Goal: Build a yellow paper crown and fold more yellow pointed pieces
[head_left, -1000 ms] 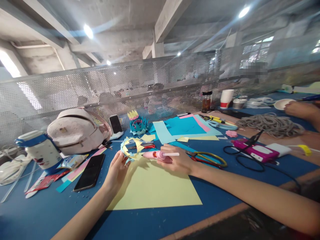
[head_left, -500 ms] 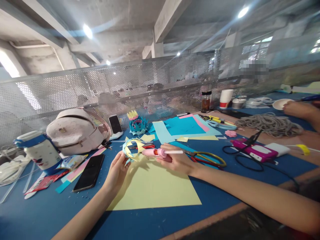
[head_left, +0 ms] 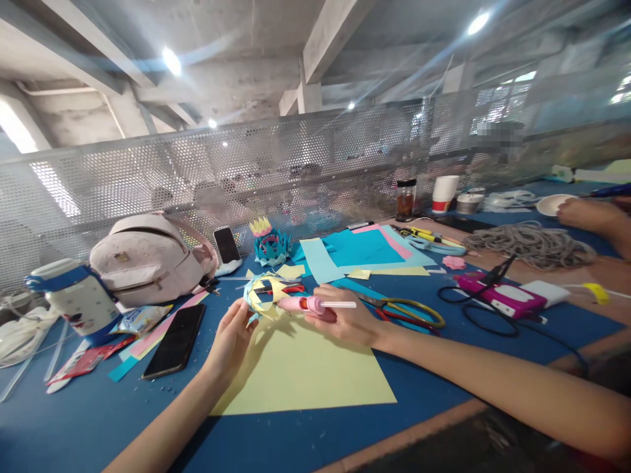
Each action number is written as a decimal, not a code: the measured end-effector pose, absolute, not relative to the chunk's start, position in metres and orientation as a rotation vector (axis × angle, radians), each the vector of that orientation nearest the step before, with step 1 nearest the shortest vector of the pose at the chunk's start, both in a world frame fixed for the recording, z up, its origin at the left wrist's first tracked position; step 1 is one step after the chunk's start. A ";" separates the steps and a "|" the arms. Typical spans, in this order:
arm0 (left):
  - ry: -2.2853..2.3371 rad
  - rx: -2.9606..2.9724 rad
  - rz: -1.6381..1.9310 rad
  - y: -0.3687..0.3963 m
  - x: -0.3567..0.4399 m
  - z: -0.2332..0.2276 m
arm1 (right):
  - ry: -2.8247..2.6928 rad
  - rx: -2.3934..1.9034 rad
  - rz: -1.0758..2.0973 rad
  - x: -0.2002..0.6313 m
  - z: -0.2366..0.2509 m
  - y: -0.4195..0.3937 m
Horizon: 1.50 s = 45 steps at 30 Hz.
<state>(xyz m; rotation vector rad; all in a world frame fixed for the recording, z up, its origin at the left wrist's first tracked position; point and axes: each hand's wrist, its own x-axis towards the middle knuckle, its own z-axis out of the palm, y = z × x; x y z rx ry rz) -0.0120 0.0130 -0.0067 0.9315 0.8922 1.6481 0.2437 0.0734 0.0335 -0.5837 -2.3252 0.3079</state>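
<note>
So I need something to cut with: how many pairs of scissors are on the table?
2. The yellow-handled scissors lie just beyond the right hand; the red-handled scissors lie behind the paper ring in the left hand. Clutter may hide more.

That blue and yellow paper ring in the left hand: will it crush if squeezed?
Probably yes. The paper ring is thin open strips, so likely light and easily bent. The left hand pinches only its edge, which looks gentle enough.

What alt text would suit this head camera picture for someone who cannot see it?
A left hand holds a paper ring while the right hand points a pink glue gun at it, above a yellow sheet on a cluttered blue table.
</note>
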 end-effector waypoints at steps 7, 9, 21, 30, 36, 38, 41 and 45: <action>0.876 0.922 1.651 0.014 -0.014 -0.007 | -2.344 -0.589 0.313 0.242 0.037 0.072; 0.876 0.920 1.651 0.014 -0.013 -0.007 | -2.356 -0.588 0.301 0.243 0.036 0.072; 0.857 0.906 1.672 0.016 -0.018 -0.009 | -2.366 -0.609 0.275 0.244 0.033 0.074; 0.863 0.875 1.705 0.023 -0.032 -0.011 | -2.327 -0.645 0.249 0.247 0.026 0.089; 0.834 0.867 1.675 0.018 -0.027 -0.006 | -2.316 -0.725 0.348 0.246 0.023 0.090; 0.827 0.859 1.670 0.017 -0.026 -0.005 | -2.312 -0.731 0.361 0.246 0.024 0.088; 0.820 0.843 1.664 0.017 -0.025 -0.005 | -2.293 -0.744 0.364 0.245 0.026 0.085; 0.812 0.835 1.654 0.017 -0.026 -0.007 | -2.276 -0.763 0.369 0.245 0.027 0.082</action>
